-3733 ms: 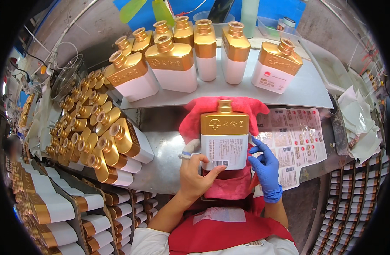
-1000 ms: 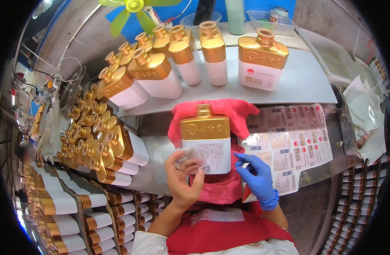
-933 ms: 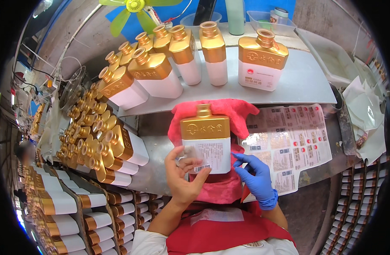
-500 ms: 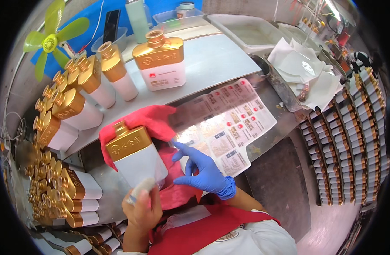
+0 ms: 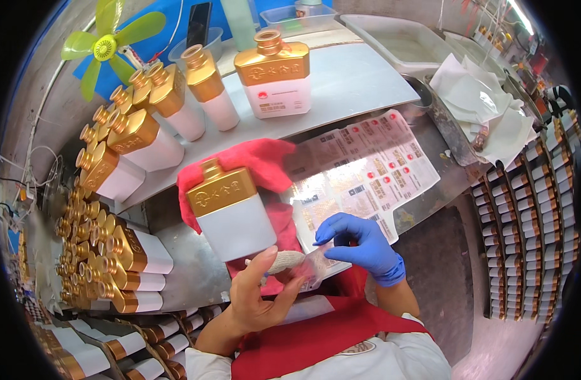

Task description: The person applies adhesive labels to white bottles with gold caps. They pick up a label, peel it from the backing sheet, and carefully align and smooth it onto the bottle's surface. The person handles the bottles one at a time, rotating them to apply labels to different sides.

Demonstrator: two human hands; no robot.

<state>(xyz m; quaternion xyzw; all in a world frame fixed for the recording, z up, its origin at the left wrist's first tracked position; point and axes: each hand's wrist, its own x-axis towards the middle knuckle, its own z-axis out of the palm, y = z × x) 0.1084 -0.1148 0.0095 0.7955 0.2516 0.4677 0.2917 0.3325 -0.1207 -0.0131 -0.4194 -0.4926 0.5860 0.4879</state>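
Observation:
A flat bottle (image 5: 236, 225) with a gold shoulder and plain white body lies on a pink-red cloth (image 5: 268, 155) in front of me. Just below its base, my bare left hand (image 5: 258, 301) has thumb and fingers apart; a whitish knitted cover (image 5: 286, 261) is on one finger. My right hand (image 5: 361, 247), in a blue glove, pinches a small clear film (image 5: 315, 266) between thumb and fingers. The film's other end reaches the left fingertips; whether they grip it I cannot tell. A sheet of printed labels (image 5: 360, 158) lies right of the cloth.
A labelled gold-and-white bottle (image 5: 274, 79) stands on the pale board (image 5: 347, 76), with several more at its left. Many bottles (image 5: 122, 253) are stacked left, others fill racks (image 5: 524, 228) at right. A green fan (image 5: 105, 47) and white tray (image 5: 398, 41) are behind.
My left hand has moved right, away from the bottle's lower corner, and its fingers have spread. My right hand has shifted right and down and now shows the clear film. The view has shifted.

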